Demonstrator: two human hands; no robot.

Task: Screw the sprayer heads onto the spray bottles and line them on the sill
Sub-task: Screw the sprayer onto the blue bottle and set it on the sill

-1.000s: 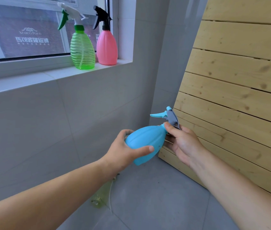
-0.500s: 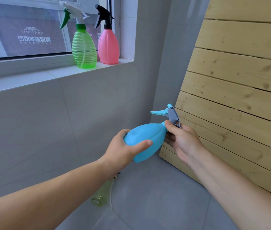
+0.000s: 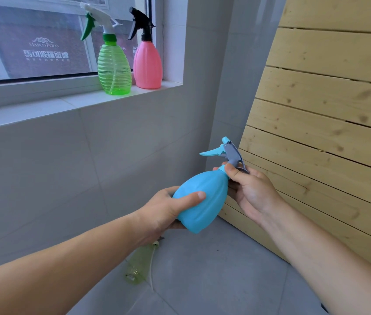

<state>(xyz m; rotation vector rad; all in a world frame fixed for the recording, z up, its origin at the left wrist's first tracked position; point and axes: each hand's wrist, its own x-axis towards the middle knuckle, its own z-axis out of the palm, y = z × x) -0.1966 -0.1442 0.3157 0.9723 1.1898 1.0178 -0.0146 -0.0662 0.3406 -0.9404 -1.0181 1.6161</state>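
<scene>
— What is seen of you here?

— My two forearms, both bare from the frame's lower edge to the wrist, with no sleeve showing on either.

— And the hands?

— My left hand (image 3: 166,212) and right hand (image 3: 251,192) are bare too: no gloves, rings, watch or bands. The nails I can see are short and unpainted.

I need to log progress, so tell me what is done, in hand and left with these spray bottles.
Done: the green bottle and the pink bottle stand on the sill with sprayers on. In hand: the left hand grips the blue bottle while the right hand pinches the neck under its sprayer head. Left: finish tightening, place it on the sill, then the yellow bottle lying on the floor.
</scene>
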